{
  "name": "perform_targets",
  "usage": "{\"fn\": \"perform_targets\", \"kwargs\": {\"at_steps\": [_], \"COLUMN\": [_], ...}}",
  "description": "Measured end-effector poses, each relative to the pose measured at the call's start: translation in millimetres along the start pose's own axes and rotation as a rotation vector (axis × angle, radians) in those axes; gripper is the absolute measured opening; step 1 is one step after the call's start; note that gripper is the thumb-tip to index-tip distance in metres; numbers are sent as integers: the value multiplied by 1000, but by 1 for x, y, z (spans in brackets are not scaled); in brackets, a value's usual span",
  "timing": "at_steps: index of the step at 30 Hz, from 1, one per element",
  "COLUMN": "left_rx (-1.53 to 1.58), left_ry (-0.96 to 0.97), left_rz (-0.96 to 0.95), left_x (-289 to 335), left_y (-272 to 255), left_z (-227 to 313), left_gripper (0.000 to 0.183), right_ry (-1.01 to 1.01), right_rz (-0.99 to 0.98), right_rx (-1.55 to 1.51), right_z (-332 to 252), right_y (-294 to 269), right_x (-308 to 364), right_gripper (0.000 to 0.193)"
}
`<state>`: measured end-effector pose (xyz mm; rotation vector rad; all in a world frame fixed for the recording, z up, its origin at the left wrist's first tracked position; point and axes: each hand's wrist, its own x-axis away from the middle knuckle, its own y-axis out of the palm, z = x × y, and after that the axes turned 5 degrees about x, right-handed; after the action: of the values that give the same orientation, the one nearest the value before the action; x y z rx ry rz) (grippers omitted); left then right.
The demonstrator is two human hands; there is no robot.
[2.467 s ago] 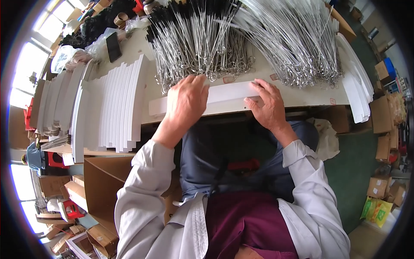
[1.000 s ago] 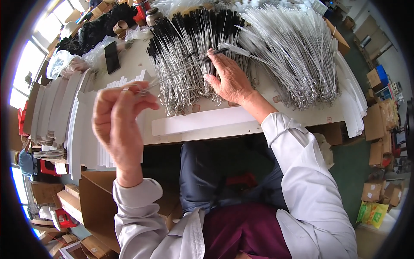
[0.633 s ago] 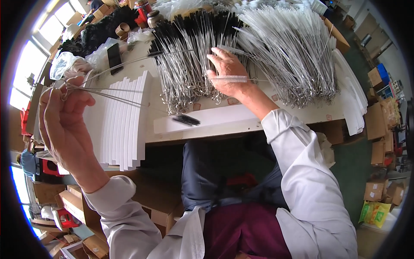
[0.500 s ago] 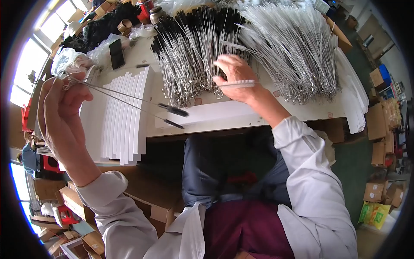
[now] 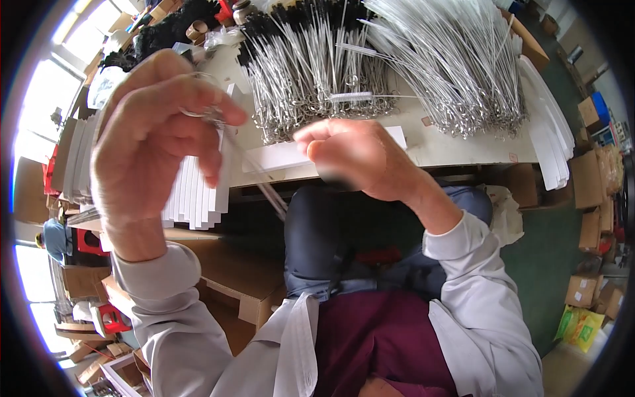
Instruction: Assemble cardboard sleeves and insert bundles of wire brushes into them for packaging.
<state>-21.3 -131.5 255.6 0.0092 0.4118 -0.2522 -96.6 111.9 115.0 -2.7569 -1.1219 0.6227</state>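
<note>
My left hand [image 5: 155, 142] is raised above the left of the table, close to the camera. Its fingers pinch the looped ends of a few thin wire brushes [image 5: 264, 188], whose wires slant down to the right, blurred. Their black bristle tips are not clear. My right hand [image 5: 370, 159] is over the table's front edge, partly smeared, fingers half curled and apart; nothing shows between them. A dark blur below its palm is unclear. Beyond it a white-bristled brush [image 5: 352, 97] lies across a pile of black-bristled wire brushes [image 5: 291, 86], loops toward me.
A large pile of white-bristled wire brushes [image 5: 456, 79] fills the right of the table [image 5: 423, 142]. White strips [image 5: 192, 202] lie at the left, and more white strips [image 5: 552, 132] hang over the right edge. An open cardboard box [image 5: 241, 274] stands below, left of my legs.
My left hand has moved right and nearer the camera, with the brushes swinging downward. My right hand has come back from the brush piles toward the table's front edge.
</note>
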Motion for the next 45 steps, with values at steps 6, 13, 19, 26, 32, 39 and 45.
{"fn": "perform_targets", "kwargs": {"at_steps": [6,13,19,26,32,39,45], "left_rx": [104,43,90,-62,-181,-944,-688], "left_ry": [-195,-278,-294,-422,-500,66,-179], "left_rz": [21,135,125,77,-30,-381,-460], "left_x": [-17,-18,-20,-5,-1,2,31], "left_y": [51,46,59,70,81,139,155], "left_z": [-27,-75,-98,-135,-158,-141,-185], "left_gripper": [22,15,18,17,11,33,5], "right_ry": [-18,190,344,246,182,245,16], "right_rz": [-81,-8,-11,185,237,-19,118], "right_rx": [-476,-559,-393,337,599,858,1008], "right_z": [-14,5,10,26,31,27,19], "right_y": [29,-8,-33,-56,-67,-71,-68], "right_x": [20,64,92,115,141,155,152], "right_gripper": [50,32,36,23,13,11,8]}}
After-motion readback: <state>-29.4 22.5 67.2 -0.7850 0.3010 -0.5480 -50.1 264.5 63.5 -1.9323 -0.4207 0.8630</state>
